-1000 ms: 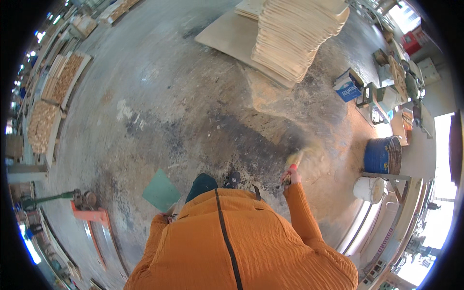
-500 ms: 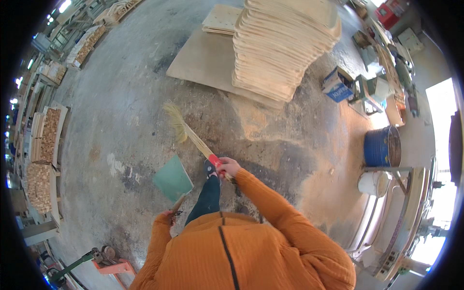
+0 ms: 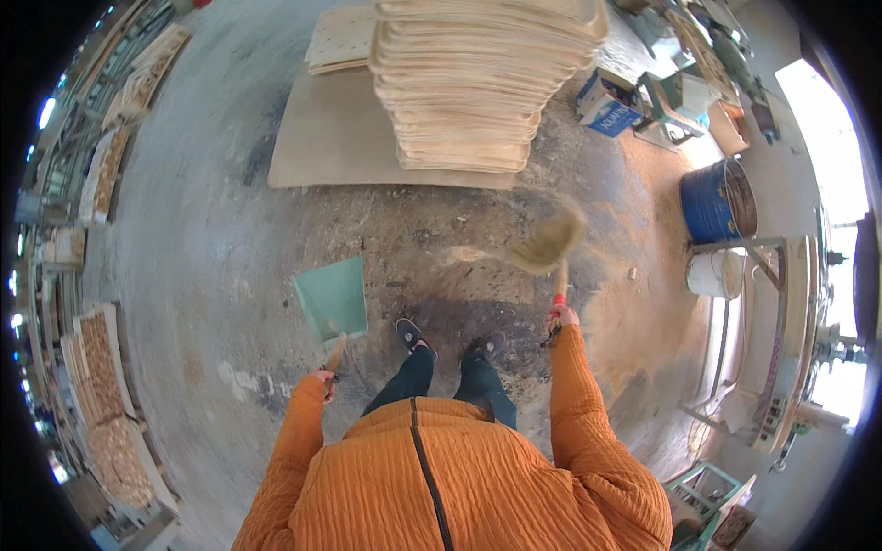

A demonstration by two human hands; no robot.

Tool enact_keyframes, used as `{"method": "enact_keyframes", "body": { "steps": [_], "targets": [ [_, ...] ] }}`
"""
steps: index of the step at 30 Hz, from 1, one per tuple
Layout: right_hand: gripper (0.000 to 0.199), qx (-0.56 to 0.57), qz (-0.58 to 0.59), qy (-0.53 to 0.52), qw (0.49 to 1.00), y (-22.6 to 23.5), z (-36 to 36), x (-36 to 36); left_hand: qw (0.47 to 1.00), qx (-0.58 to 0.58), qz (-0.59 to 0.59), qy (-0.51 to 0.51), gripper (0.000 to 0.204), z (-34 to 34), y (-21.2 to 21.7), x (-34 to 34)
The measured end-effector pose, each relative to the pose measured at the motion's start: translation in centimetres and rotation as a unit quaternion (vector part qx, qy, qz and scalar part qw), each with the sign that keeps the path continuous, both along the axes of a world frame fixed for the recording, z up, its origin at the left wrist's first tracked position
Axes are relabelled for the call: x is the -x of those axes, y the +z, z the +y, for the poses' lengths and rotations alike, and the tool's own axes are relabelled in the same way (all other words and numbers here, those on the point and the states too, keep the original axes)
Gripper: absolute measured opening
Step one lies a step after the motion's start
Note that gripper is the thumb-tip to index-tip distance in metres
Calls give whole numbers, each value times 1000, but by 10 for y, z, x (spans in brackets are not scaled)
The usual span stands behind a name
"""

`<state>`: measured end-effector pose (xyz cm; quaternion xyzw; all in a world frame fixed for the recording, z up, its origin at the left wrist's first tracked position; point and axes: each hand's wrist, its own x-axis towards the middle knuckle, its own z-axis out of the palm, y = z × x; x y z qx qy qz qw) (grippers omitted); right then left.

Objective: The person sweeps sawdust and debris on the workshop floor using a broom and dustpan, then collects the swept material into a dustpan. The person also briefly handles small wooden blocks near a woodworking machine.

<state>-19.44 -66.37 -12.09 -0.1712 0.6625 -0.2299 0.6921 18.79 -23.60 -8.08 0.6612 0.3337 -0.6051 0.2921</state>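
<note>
While the head view is looking straight down, a grey concrete floor is filling most of the frame, dusty and stained dark around the person's shoes. Pale sawdust is lying in a broad patch to the right of the feet. Ahead, a tall stack of thin plywood sheets is sitting on a flat brown board. A blue drum and a white bucket are standing at the right, near a workshop bench with a metal frame. Crates of small wood pieces are lining the left edge.

Both arms are hanging down in orange sleeves, elbows slightly bent, one on each side of the legs. The left hand is closed in a grip around the wooden handle of a green dustpan, whose flat blade is pointing forward and resting low at the floor, just left of the left shoe. The right hand is closed in a grip around the red-ended handle of a straw hand broom; its bristles are blurred, angled forward and up, over the edge of the sawdust patch, well apart from the dustpan.
</note>
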Motion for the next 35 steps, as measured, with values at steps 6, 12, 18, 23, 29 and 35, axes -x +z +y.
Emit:
{"method": "enact_keyframes", "body": {
  "steps": [6,12,18,23,29,35],
  "targets": [
    [50,105,-35,-37,993,43,48,45,995,-30,76,49,20,-61,20,7],
    [51,-109,-214,52,969,117,79,57,995,-42,89,18,22,-122,25,36],
    [53,-28,-44,309,950,42,36,47,990,-51,22,-129,19,-206,46,85],
    [40,-19,12,163,986,13,-17,151,983,-38,75,-165,16,-245,51,104],
    [52,64,164,35,984,2,-110,220,951,17,39,-305,16,-331,61,122],
    [50,150,155,-38,976,45,-139,187,900,94,-34,-424,61,-381,56,139]
  ]
}}
